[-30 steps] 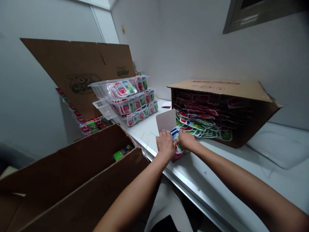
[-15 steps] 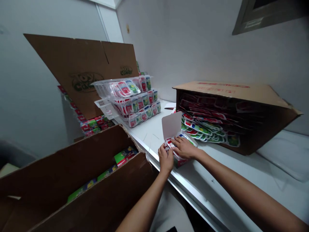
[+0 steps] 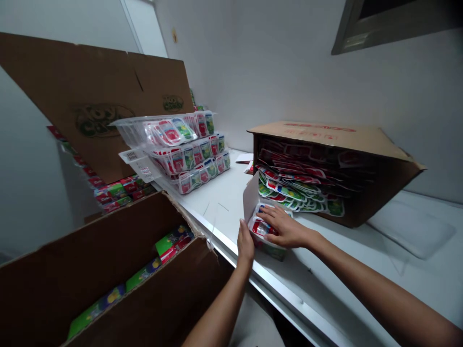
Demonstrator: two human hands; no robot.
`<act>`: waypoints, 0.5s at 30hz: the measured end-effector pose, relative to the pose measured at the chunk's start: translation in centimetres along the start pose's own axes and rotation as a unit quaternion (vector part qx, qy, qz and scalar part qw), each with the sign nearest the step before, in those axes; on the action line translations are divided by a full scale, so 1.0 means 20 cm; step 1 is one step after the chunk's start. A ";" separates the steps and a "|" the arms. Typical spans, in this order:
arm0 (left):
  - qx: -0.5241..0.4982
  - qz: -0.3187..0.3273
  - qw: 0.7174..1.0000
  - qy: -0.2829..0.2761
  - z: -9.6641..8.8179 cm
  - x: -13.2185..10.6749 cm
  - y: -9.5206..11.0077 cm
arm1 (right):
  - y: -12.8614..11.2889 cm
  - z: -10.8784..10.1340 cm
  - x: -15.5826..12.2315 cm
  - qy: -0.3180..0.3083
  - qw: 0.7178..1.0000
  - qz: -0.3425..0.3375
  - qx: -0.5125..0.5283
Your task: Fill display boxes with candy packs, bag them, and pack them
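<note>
A small carton (image 3: pixel 272 249) with its white lid flap (image 3: pixel 250 196) raised stands near the table's front edge. Red-and-white and blue sachets (image 3: pixel 257 227) fill it. My left hand (image 3: pixel 246 243) rests against the carton's near left side, by the base of the flap, its fingers straight and open. Over the sachets lies my right hand (image 3: pixel 284 226), fingers spread and touching their tops. Part of the carton's contents is hidden beneath this hand.
A big cardboard box (image 3: pixel 333 137) on its side holds loose sachets (image 3: pixel 289 190) at its mouth. Clear plastic trays (image 3: pixel 197 152) of sachets are stacked at the back left. An open carton (image 3: pixel 144 294) with green and red boxes (image 3: pixel 173 241) stands at front left.
My left hand has opened from a pinch at the carton's corner and straightened along its side. The lid flap leans differently. My right hand has shifted slightly over the sachets; the view has turned.
</note>
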State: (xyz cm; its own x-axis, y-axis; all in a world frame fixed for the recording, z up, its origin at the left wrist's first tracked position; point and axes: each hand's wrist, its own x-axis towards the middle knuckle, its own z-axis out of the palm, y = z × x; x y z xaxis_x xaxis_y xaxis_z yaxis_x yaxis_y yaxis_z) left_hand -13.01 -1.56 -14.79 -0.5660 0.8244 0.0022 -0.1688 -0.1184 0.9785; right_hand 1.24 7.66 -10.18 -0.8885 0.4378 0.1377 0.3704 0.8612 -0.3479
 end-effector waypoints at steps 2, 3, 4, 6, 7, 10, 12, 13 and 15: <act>0.015 -0.014 1.000 0.006 -0.01 -0.19 -0.06 | 0.01 -0.02 -0.10 0.029 0.999 0.003 0.033; 0.039 -0.022 0.999 0.010 -0.02 -0.26 -0.09 | 0.02 -0.04 -0.16 0.033 0.998 0.000 0.054; 0.063 -0.031 0.997 0.009 -0.03 -0.31 -0.11 | 0.02 -0.05 -0.21 0.032 0.997 -0.003 0.074; 0.082 -0.016 0.996 0.026 -0.04 -0.32 -0.14 | 0.03 -0.09 -0.31 0.030 0.994 0.002 0.106; 0.070 -0.004 0.996 0.046 -0.03 -0.28 -0.14 | 0.04 -0.10 -0.34 0.031 0.993 0.011 0.113; 0.011 0.024 0.998 0.062 0.03 -0.13 -0.11 | 0.06 -0.11 -0.36 0.041 0.993 0.043 0.103; -0.018 0.029 0.999 -0.003 0.07 -0.10 -0.10 | 0.07 -0.10 -0.33 0.037 0.994 0.053 0.083; -0.026 0.031 0.999 -0.035 0.09 -0.11 -0.09 | 0.08 -0.08 -0.31 0.021 0.995 0.056 0.075; -0.028 0.031 0.997 -0.062 0.11 -0.20 -0.11 | 0.07 -0.06 -0.30 -0.030 0.996 0.061 0.062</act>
State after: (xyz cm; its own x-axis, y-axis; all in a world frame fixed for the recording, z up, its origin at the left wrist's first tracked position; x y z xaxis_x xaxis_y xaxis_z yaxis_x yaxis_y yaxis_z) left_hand -8.59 -3.46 -16.43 -0.4727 0.8765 0.0908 -0.1838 -0.1989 0.9626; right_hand 7.37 6.62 -10.28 -0.8553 0.5171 0.0334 0.4432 0.7633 -0.4701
